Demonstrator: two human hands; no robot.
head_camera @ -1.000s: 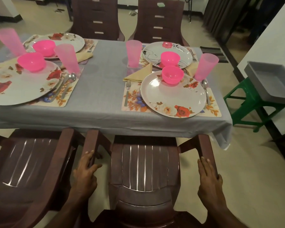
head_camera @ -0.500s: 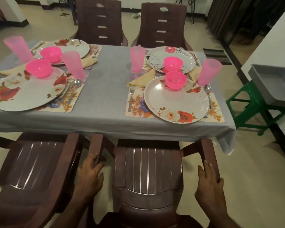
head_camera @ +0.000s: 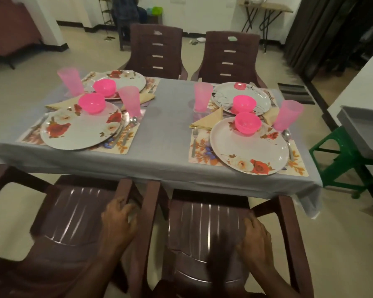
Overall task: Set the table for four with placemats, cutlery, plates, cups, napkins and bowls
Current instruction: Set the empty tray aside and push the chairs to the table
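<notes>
Both hands, left (head_camera: 117, 220) and right (head_camera: 255, 236), fingers loose and holding nothing, over ribbed brown plastic chairs (head_camera: 205, 231) before a grey-clothed table (head_camera: 166, 136) set with round floral plates (head_camera: 249, 146), glossy pink bowls (head_camera: 247, 122), translucent cups (head_camera: 287, 115).

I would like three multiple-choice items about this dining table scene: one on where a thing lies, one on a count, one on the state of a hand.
1. Where does the fork of the near right setting lie?
A. left of the plate, on the placemat
B. inside the bowl
C. on the chair seat

2. How many pink cups stand on the table?
A. two
B. four
C. six

3. What is the right hand doing?
A. pinching a napkin
B. lifting a cup
C. holding nothing from the table

Key: 1 A, the fork lies on the placemat left of the plate. 2 B, one pink cup per setting. 3 C, the right hand is down over the chair.
</notes>
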